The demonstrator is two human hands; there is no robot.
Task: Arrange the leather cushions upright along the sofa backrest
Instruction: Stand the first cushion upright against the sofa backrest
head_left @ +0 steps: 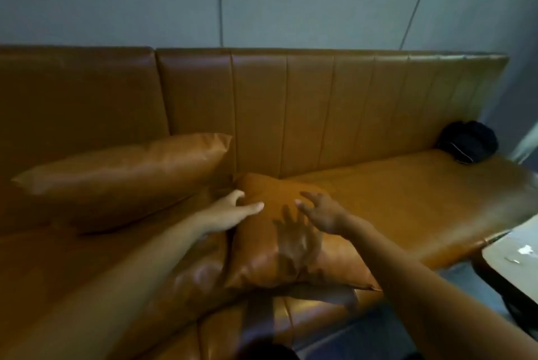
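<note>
Tan leather cushion [279, 231] flat on sofa seat [407, 193] near backrest [320, 103], left hand [230, 211] touching its left edge, grip open, right hand [323, 214] spread above it, holding nothing; 2nd cushion [125, 176] leaning upright at left.

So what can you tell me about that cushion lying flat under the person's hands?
The flat cushion is a square pillow in tan-brown, smooth, glossy material that looks like leather, matching the sofa seat it lies on. It rests flat, not upright, with its far corner near the backrest and its near edge at the seat front. The left hand touches its left edge; the right hand hovers open above it, casting a shadow.
</note>
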